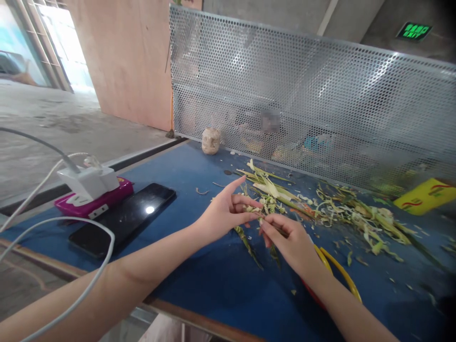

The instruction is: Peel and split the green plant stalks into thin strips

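My left hand (228,209) pinches the tip of a thin plant stalk (261,220) between thumb and fingers, its index finger stretched out and away. Close beside it, my right hand (290,240) is closed on the same stalk, fingertips nearly touching those of the left. Small pale green buds (269,204) show just behind the fingers; whether they hang from the stalk or lie on the table I cannot tell. Below the hands are darker green sprigs (249,247). A yellow curved handle (344,273) with a red part sticks out from under my right forearm, mostly hidden.
Plant scraps (356,213) and long pale leaves (272,185) lie across the blue table (210,285). A perforated metal screen (302,95) stands behind. Left are a black phone (124,218), a magenta power strip (117,192) with white chargers, and a cable (110,237) crossing my forearm. A yellow packet (425,197) is right.
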